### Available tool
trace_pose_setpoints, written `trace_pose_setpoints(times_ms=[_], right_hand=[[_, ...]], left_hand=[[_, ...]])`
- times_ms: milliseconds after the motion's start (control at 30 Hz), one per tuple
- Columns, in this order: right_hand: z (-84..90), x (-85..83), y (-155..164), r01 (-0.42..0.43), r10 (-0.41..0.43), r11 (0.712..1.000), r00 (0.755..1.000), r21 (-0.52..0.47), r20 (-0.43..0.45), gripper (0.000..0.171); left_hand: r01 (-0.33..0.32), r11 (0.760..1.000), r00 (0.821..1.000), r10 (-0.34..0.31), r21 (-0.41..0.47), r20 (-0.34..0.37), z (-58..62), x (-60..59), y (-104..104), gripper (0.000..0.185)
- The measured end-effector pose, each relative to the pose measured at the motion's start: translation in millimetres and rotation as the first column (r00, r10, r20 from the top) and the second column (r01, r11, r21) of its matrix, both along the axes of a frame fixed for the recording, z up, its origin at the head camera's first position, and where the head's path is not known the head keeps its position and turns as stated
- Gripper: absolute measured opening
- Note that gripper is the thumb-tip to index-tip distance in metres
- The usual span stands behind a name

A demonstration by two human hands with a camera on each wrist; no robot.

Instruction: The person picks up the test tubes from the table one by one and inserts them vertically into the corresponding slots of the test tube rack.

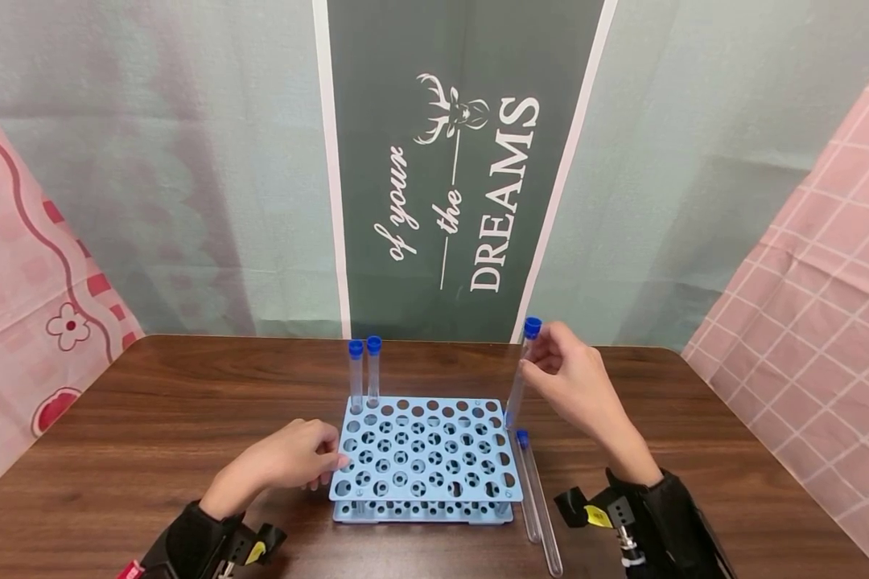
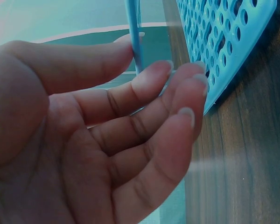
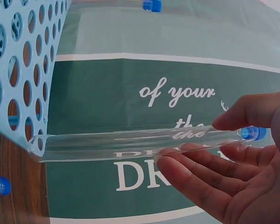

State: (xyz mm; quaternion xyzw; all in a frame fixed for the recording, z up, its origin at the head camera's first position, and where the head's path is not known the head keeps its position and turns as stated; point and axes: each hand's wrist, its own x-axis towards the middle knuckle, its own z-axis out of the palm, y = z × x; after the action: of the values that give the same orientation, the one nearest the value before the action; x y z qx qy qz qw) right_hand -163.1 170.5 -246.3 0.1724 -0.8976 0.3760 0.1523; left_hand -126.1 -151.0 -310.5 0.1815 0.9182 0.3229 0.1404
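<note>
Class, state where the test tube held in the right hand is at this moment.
In the head view, the held tube stands nearly upright at the rack's far right corner, pinched by the right hand.

a dark wooden table (image 1: 152, 418) stands before a pale green curtain (image 1: 210, 161). a dark green banner (image 1: 456, 161) with white letters hangs in the middle. pink patterned cloths (image 1: 22, 265) hang at both sides.

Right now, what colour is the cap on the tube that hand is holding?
Blue. The cap on the clear tube in the right hand shows best in the head view.
</note>
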Motion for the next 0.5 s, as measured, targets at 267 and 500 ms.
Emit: trace_pose_setpoints(times_ms=[267, 500], right_hand=[[0.2, -2.7, -10, -0.032, 0.032, 0.999, 0.999, -0.014, -0.003, 0.017], [-0.7, -5.1, -25, -0.062, 0.062, 0.998, 0.998, -0.023, -0.007, 0.017]], left_hand=[[-0.004, 1.0, 1.0, 0.004, -0.002, 0.003, -0.1, 0.0, 1, 0.025], [-0.006, 1.0, 1.0, 0.006, -0.005, 0.0, -0.8, -0.2, 1, 0.025]])
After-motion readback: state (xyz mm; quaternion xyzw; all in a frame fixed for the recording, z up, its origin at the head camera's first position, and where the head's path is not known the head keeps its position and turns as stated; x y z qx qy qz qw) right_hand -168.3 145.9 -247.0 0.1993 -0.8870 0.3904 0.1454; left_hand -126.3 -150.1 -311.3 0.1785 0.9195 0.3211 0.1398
